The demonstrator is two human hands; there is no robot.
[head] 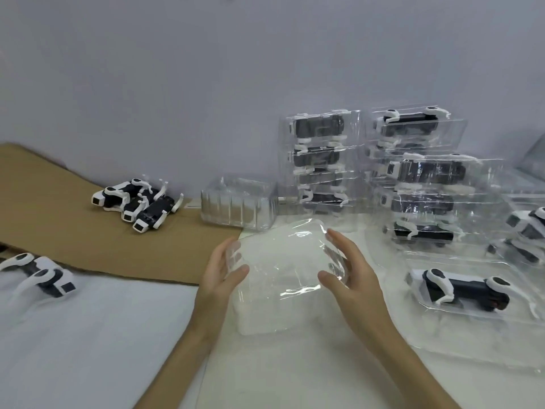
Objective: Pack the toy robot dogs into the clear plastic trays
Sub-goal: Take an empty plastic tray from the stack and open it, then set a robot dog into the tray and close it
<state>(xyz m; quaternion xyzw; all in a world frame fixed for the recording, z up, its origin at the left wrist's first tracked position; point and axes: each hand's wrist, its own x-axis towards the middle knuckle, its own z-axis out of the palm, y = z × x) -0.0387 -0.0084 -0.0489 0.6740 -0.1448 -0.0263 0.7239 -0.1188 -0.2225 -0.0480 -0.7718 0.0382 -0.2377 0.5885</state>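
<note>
Fingers (336,240) of the right hand (351,278) and of the left hand (219,273) curl round opposite side edges of one clear plastic tray (280,270). The thumbs lie on its near face and the other fingertips show through the plastic, so both hands grip it, holding it just over the white worktop (280,373). The tray looks empty, its long axis running from the person away toward the wall, and which way its hollow faces I cannot tell. I judge the step in hand to be readying an empty tray, with no dog fetched for it yet. The next move would call for setting the tray down hollow side up and freeing one hand to reach left. Just beyond the left hand stands a stack of empty trays (239,205) on the edge of a cardboard sheet (73,228). Further left on the cardboard three loose toy robot dogs (138,203) lie huddled, their long axes slanting and their square faces pointing near and left. Another loose dog (41,273) lies at the left edge. To the right a packed dog (460,289) lies lengthwise left to right in its tray, and filled trays (321,160) are piled against the wall.
</note>
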